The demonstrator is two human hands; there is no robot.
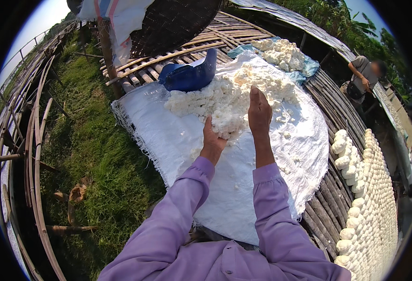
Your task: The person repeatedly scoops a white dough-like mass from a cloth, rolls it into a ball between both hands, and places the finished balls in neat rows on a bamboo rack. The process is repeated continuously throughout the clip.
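A heap of white, crumbly, dough-like material [196, 100] lies on a white woven sheet [168, 140] in front of me. My left hand [213, 142] is cupped at the near edge of the heap, thumb up. A clump of the white dough [228, 122] rests against its palm and hides part of the fingers. My right hand [260, 112] is held just right of the clump, thumb side up, its fingers stretched straight out and away from me. Its palm faces left, toward the clump, and whether it touches the dough is hard to tell.
Behind the heap lies a cut blue plastic container [189, 75]. More white lumps [280, 54] sit on a blue sheet farther back. Rows of shaped white pieces [369, 201] cover the right side of the bamboo platform [325, 210]. Another person [362, 77] stands beyond. Grass borders the left.
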